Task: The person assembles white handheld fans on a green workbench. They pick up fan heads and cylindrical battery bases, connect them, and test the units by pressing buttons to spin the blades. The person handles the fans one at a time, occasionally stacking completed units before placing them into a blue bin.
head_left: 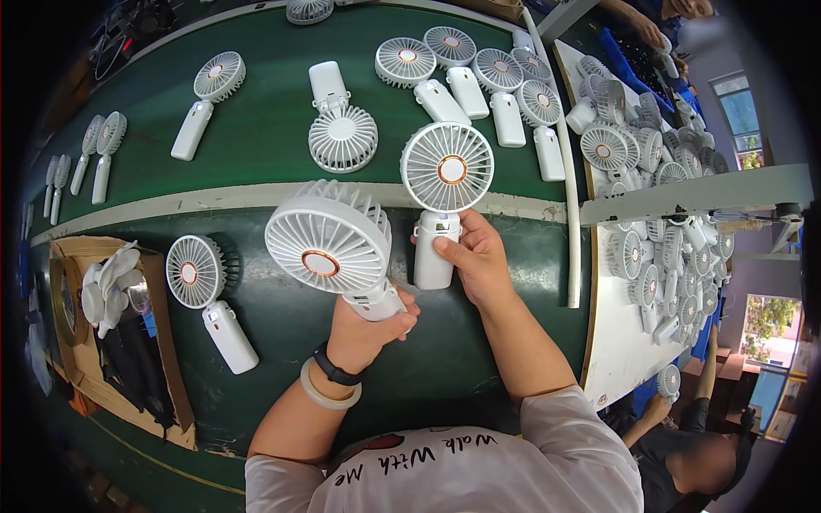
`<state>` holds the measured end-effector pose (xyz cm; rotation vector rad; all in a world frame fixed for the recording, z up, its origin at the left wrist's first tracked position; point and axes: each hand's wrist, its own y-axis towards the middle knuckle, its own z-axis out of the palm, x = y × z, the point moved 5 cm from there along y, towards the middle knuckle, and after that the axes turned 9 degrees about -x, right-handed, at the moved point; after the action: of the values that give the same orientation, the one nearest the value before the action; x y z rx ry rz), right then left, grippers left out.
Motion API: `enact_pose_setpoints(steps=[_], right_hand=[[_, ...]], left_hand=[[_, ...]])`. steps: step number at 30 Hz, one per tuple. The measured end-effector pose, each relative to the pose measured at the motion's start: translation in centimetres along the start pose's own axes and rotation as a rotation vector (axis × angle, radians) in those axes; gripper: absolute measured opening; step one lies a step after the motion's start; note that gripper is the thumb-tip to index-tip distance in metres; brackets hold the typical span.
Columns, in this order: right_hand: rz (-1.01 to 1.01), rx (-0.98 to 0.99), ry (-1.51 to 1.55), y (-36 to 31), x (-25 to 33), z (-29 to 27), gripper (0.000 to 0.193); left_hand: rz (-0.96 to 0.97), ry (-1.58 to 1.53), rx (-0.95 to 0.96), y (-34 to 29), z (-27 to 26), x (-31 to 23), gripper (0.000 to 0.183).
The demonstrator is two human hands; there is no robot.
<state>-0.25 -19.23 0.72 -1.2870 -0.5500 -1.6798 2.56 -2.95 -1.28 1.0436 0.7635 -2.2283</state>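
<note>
My left hand [368, 325] is wrapped round the handle of a white handheld fan [329, 235], its round head tilted up and its orange-ringed hub facing me. My right hand [477, 256] grips the handle of a second white handheld fan [447, 167], held upright with the thumb on the front of the handle below a small dark display. The two fans are side by side over the dark green table [445, 368], the left one closer to me. Left of my left hand, another white fan [209, 291] lies on the table.
Beyond a pale rail [231, 198], a green belt [265, 103] carries several more white fans. A cardboard box [175, 376] with white gloves [111, 286] stands at left. On the right, a white table [616, 316] is piled with fans. A co-worker [684, 453] holds a fan at lower right.
</note>
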Motion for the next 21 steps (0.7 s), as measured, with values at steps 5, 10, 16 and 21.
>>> enact_pose_setpoints(steps=[5, 10, 16, 21], right_hand=[[0.021, -0.003, 0.020, 0.1, -0.4, -0.4, 0.042], [-0.009, -0.023, -0.013, -0.7, -0.2, 0.5, 0.038], [-0.618, 0.359, -0.767, -0.6, 3.8, 3.5, 0.056], [-0.818, 0.058, -1.095, 6.0, 5.4, 4.6, 0.057]], left_hand=[[0.110, -0.078, 0.025, 0.3, 0.0, 0.0, 0.039], [0.281, -0.182, -0.133, 0.5, 0.1, -1.4, 0.053], [0.119, -0.222, -0.020, 0.2, 0.7, -1.5, 0.073], [0.186, -0.129, -0.154, -0.1, -0.1, -1.0, 0.079]])
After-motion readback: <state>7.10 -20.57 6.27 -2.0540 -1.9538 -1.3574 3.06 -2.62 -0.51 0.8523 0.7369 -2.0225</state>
